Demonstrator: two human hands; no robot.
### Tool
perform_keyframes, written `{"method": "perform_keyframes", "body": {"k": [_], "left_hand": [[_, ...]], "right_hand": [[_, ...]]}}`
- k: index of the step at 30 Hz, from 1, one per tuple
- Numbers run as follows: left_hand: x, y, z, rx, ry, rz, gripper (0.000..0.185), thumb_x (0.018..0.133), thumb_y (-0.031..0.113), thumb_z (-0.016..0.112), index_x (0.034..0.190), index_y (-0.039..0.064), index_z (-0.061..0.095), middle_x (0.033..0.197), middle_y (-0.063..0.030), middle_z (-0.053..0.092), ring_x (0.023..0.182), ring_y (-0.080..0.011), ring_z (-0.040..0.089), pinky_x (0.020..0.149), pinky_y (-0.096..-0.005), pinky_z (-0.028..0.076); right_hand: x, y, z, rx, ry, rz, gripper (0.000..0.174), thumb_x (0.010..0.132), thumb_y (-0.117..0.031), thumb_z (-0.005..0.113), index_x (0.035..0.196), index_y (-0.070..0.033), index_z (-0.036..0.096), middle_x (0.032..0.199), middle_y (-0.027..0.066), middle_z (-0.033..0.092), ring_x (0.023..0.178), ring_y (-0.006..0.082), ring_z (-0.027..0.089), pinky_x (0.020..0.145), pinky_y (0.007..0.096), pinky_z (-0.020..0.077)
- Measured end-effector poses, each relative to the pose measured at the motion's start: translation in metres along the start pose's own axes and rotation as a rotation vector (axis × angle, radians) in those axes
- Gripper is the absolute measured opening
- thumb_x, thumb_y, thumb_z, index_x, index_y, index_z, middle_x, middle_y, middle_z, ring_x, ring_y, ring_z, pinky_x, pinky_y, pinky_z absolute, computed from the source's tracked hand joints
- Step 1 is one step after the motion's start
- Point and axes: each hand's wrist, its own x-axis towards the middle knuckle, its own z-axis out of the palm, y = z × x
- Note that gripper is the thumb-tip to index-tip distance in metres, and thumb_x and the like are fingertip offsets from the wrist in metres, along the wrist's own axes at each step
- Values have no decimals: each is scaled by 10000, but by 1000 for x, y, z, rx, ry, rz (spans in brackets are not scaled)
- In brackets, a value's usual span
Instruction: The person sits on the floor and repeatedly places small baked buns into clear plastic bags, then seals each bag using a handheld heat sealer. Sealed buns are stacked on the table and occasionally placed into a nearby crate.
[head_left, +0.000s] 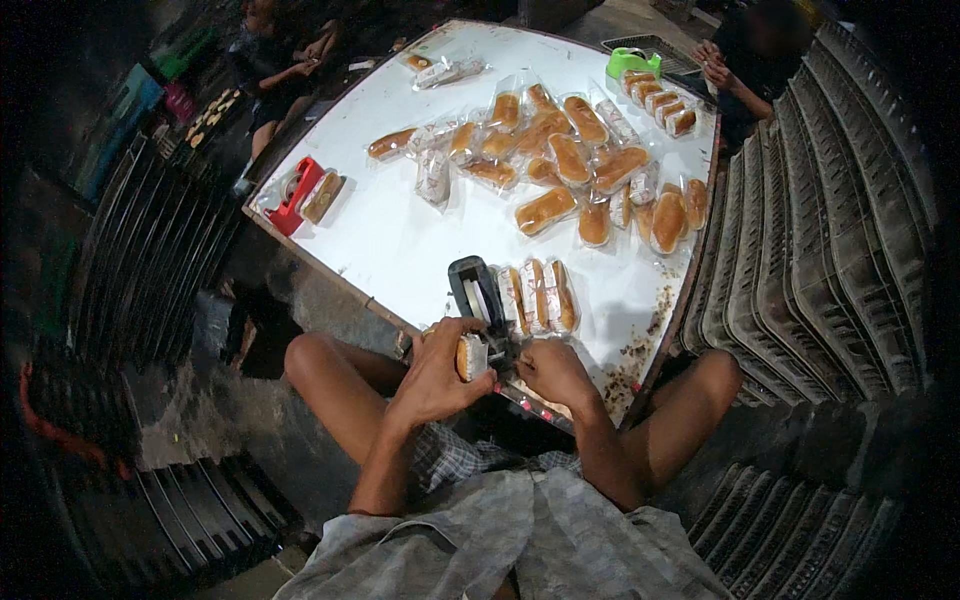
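My left hand (440, 379) grips a bread roll in a clear wrapper (471, 357) at the near edge of the white table (375, 270). Right beside it stands a black tape dispenser (477, 294) holding a roll of pale tape. The fingers of my right hand (556, 372) are curled near the dispenser's front end; whether tape is between them is too small to tell. Three wrapped rolls (535, 297) stand in a row just right of the dispenser. Farther back lies a loose heap of bagged bread rolls (555, 142).
A red tape dispenser (297, 196) with a wrapped roll (323, 197) sits at the left edge. A green dispenser (634, 61) and a row of rolls (660, 102) are at the far right. Stacked trays (810, 225) rise at right. Two people (739, 75) sit across the table.
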Motion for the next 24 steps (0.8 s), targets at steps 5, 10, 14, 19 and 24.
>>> {"method": "perform_keyframes", "body": {"k": [5,10,14,19,24], "left_hand": [[4,0,0,2,0,-41,676,770,333,763,1342,47,545,1203,-191,591,1178,-367,558,1092,-498,305],[3,-1,-4,-17,1,-63,680,766,312,771,1347,43,544,1215,-191,587,1178,-366,557,1096,-502,298],[6,0,-2,-43,-48,-76,689,758,310,777,1350,43,547,1223,-194,595,1184,-373,558,1087,-498,314],[14,11,16,9,-111,-24,677,762,292,781,1348,46,549,1237,-194,609,1211,-383,557,1090,-496,330],[25,30,25,-329,-304,41,649,770,196,790,1347,29,547,1264,-161,616,1214,-320,577,1071,-450,422]], "right_hand": [[-13,4,5,281,-33,30,228,853,-192,719,813,33,706,752,247,661,734,437,666,671,494,506],[-10,19,35,218,100,-38,258,887,-211,734,808,31,694,734,218,660,682,389,655,627,467,483],[-10,17,5,32,247,-18,312,910,-257,740,799,30,688,713,199,636,651,336,632,616,435,462],[-37,-14,-71,734,8,-264,388,947,-345,750,827,20,703,736,143,655,688,228,646,639,378,479],[-15,-6,-71,379,-129,71,528,840,-462,855,933,32,694,884,79,684,813,179,637,790,335,505]]}}
